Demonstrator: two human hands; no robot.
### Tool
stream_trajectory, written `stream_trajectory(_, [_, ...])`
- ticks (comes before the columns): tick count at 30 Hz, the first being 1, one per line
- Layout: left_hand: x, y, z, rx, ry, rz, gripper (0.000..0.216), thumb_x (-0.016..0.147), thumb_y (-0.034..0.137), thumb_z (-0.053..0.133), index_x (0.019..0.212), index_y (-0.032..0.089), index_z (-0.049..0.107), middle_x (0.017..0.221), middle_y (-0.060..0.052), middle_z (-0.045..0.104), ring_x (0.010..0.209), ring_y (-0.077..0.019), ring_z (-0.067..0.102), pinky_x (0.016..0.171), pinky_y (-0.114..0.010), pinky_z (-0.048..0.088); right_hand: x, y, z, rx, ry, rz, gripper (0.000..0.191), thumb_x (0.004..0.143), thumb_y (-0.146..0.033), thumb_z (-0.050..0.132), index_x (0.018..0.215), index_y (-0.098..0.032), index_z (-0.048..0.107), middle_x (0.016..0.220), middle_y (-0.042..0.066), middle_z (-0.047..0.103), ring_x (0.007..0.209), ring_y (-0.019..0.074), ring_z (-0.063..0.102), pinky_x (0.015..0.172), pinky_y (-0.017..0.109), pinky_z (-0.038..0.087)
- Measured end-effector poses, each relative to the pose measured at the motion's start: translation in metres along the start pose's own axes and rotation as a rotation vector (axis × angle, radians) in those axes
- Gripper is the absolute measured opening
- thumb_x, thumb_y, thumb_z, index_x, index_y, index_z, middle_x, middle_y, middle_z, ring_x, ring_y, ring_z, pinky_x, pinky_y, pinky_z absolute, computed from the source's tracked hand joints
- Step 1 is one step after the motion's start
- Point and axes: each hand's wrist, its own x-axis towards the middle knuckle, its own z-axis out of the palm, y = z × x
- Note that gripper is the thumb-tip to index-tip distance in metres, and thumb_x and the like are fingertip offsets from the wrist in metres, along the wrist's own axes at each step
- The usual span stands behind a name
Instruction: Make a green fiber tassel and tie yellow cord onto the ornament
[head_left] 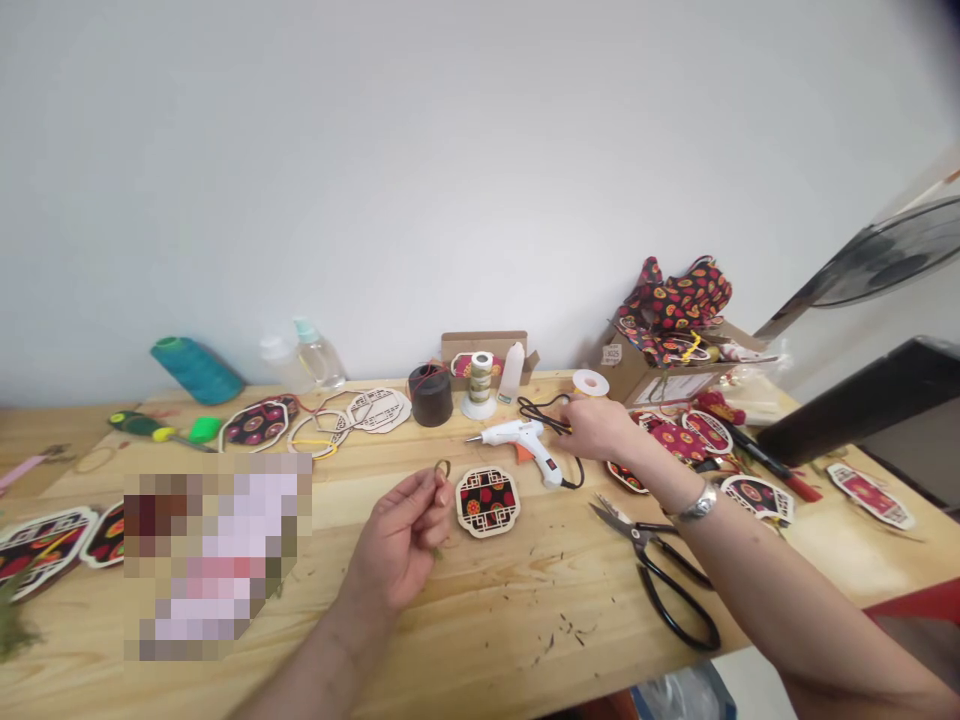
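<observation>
My left hand (397, 540) is closed in a pinch on a thin olive cord loop (443, 468), which stands up above the fingertips. Just right of it lies a lattice-edged wooden pendant (488, 502) with dark floral fabric. My right hand (600, 427) is lowered at the black cable (541, 408) of the white glue gun (525, 443), its fingers bent together and pointing down; what they grip, if anything, is hidden. Black-handled scissors (652, 560) lie partly spread below my right forearm, close to the wrist.
Along the wall stand a teal thread cone (196, 370), a pump bottle (321, 357), a black spool (431, 395) and a ribbon roll (480, 385). A cardboard box (645, 372) of floral fabric is at right. Dark scraps (566, 632) dot the front. A fan (892, 255) stands beyond.
</observation>
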Motion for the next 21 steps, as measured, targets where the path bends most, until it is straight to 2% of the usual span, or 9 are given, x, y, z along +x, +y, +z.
stream_trajectory(4, [-0.001,0.003,0.000,-0.036,0.013,0.056,0.015,0.061,0.011,0.076,0.071,0.007,0.066,0.057,0.002,0.049,0.043,-0.0003,0.027,0.035,-0.009,0.022,-0.004,-0.006,0.004,-0.003,0.019,0.035,0.024,0.083,-0.027,0.047,0.092,-0.015,0.064,0.099,0.013,0.064,0.086,0.0242,0.064,0.067,0.030,0.045])
stream_trajectory(11, [-0.003,0.001,0.001,-0.033,-0.005,0.027,0.012,0.063,0.011,0.074,0.070,0.007,0.066,0.056,0.001,0.050,0.043,-0.0009,0.027,0.035,-0.010,0.023,-0.014,-0.004,-0.001,0.018,0.105,0.074,0.026,0.090,-0.017,0.034,0.103,-0.010,0.056,0.114,0.018,0.054,0.093,0.0239,0.062,0.069,0.029,0.044])
stream_trajectory(16, [-0.003,0.002,0.001,-0.044,-0.024,0.014,0.011,0.063,0.010,0.073,0.070,0.007,0.065,0.056,0.001,0.050,0.042,-0.0007,0.027,0.035,-0.010,0.022,-0.021,-0.008,0.002,0.075,0.089,0.016,0.027,0.092,-0.030,0.037,0.101,-0.014,0.058,0.106,0.012,0.061,0.091,0.0215,0.062,0.070,0.027,0.043])
stream_trajectory(21, [-0.003,0.001,0.000,-0.047,-0.021,0.008,0.013,0.061,0.010,0.074,0.070,0.007,0.066,0.056,0.001,0.050,0.042,-0.0005,0.027,0.035,-0.010,0.021,-0.026,-0.018,0.010,0.116,0.028,-0.003,0.042,0.080,-0.055,0.052,0.087,-0.016,0.063,0.102,0.010,0.063,0.087,0.0222,0.063,0.069,0.027,0.044])
